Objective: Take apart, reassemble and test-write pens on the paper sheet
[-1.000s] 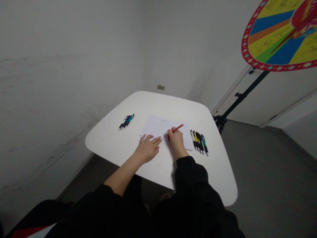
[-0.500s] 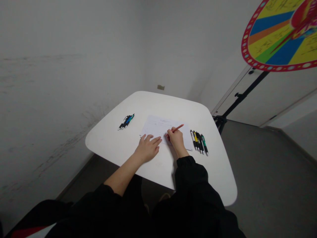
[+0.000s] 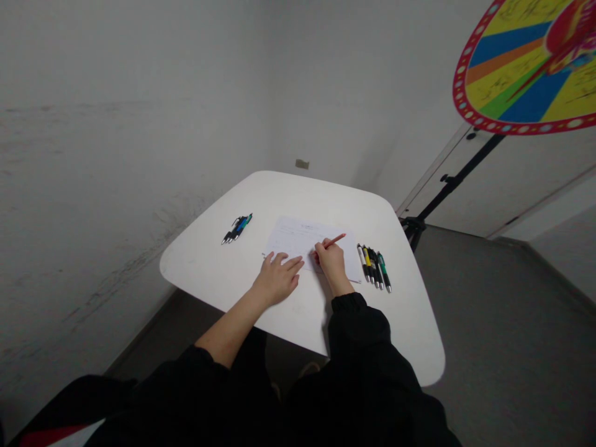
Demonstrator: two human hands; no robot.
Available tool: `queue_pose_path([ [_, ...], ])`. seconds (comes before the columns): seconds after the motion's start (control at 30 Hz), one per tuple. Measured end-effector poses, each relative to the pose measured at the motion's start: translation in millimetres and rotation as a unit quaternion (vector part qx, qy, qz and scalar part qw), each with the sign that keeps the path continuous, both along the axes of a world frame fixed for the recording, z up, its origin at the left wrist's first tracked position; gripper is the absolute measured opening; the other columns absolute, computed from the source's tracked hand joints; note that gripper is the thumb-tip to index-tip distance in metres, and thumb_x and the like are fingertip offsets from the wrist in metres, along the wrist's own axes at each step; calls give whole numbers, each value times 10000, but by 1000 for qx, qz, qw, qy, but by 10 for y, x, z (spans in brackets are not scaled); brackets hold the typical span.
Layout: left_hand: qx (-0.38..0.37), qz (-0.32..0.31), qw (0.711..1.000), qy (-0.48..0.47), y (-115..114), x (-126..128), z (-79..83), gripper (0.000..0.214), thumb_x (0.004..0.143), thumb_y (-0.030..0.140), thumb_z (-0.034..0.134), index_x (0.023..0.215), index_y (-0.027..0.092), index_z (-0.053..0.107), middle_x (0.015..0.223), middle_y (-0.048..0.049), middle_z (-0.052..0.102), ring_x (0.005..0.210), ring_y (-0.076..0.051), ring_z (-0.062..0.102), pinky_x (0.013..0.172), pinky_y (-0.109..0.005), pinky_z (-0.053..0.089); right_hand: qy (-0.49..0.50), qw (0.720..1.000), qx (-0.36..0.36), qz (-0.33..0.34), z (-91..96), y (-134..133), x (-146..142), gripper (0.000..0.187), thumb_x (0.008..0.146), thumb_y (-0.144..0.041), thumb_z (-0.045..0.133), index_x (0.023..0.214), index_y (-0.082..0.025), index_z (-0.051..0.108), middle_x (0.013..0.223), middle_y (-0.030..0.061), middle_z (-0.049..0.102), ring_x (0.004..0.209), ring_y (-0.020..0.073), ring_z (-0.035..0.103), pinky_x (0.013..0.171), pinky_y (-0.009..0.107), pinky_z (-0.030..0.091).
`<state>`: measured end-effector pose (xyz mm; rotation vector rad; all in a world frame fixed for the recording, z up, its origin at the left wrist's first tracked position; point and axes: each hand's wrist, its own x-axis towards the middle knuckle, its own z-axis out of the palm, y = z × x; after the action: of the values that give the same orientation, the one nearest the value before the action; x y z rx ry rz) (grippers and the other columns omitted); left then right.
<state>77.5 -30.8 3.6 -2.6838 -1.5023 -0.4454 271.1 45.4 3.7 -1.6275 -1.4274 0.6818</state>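
While the left hand (image 3: 278,280) rests, fingers loosely spread, across white paper's (image 3: 291,233) near edge, the right hand (image 3: 330,259) pinches a reddish pen (image 3: 336,239) over it. The pen slants lengthwise, top pointing right and away.

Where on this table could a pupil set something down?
Bare table lies beyond the paper, between the pen cluster and the left hand, and at the near right corner, nearer than the pen row. It is crowded around the paper's near edge, with the left hand, the right hand gripping a reddish pen, and that row alongside.
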Motion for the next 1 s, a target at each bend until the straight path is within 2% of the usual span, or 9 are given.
queue_pose_path([
  [0.37,-4,4,1000,4,-4,7,18,472,1046,317,418,1501,347,539,1583,25,529,1399,-352,473,1187,-635,297,0,1000,0,-2,20,-14,2,225,804,-318,508,601,-243,569,548,15,629,566,195,574,608,288,417],
  [0.67,-7,5,1000,14,-1,4,19,472,1055,324,402,1508,321,533,1591,22,520,1407,-341,467,1193,-631,292,-30,1000,4,-3,47,-18,-8,253,822,-324,488,607,-233,588,547,19,627,574,197,577,640,295,417],
  [1.0,-20,12,1000,18,-19,14,63,472,1056,321,409,1513,334,527,1597,27,512,1422,-338,460,1202,-623,284,-9,1000,-2,-20,40,-34,5,263,827,-340,490,593,-242,560,542,16,634,575,196,577,628,290,401],
])
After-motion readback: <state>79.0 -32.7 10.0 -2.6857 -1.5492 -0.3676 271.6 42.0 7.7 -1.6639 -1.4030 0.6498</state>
